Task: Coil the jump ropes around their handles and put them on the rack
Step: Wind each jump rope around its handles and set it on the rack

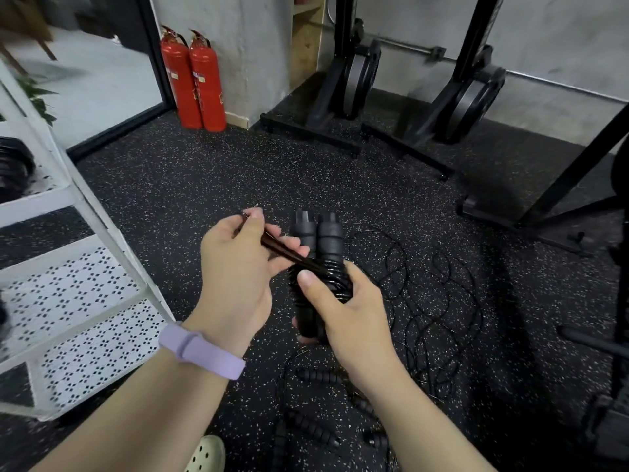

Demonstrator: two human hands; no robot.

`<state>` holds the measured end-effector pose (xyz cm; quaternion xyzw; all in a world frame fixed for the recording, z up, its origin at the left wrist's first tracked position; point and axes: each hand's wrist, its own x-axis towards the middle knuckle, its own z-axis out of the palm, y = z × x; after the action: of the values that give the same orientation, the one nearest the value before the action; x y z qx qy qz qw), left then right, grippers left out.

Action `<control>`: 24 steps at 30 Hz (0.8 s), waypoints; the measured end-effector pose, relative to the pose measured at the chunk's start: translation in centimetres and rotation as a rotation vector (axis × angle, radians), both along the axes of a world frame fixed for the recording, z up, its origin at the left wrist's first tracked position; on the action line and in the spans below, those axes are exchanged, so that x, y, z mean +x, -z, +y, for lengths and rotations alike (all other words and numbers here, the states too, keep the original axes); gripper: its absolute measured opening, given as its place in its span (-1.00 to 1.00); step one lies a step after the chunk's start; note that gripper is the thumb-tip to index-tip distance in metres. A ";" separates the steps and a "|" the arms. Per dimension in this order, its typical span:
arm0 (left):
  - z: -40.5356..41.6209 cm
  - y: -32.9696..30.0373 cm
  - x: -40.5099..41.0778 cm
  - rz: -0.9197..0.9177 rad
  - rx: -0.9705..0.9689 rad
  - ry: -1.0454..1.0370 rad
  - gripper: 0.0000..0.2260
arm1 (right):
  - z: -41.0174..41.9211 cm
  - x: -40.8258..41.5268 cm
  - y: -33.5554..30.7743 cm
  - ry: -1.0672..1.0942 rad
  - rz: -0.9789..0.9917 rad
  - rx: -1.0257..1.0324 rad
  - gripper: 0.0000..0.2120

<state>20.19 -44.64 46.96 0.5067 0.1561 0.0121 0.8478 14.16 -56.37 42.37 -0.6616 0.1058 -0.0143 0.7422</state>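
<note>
head view — hands (235, 267) coiling rope (326, 277)

Coiling a rope round paired handles
Right hand (343, 311) grips the handles (318, 240); left hand (238, 267) pinches the rope (286, 251) taut above the floor (204, 172).

Gym: speckled rubber floor (204, 185), weight plates (360, 80).

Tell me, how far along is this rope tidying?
Early. Right hand grips paired handles with several coils on; left hand pulls the rope end taut. More jump ropes lie loose on the floor, and none shows on the white rack.
</note>
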 end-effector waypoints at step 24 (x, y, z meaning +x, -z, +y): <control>-0.4 0.9 -0.6 -0.122 0.167 0.397 -0.79 | -1.9 0.1 1.1 -0.668 0.071 1.214 -0.36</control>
<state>19.62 -45.06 46.07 0.5942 0.0003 -0.1117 0.7965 14.30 -58.29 41.24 -0.1263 -0.0899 0.2983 0.9418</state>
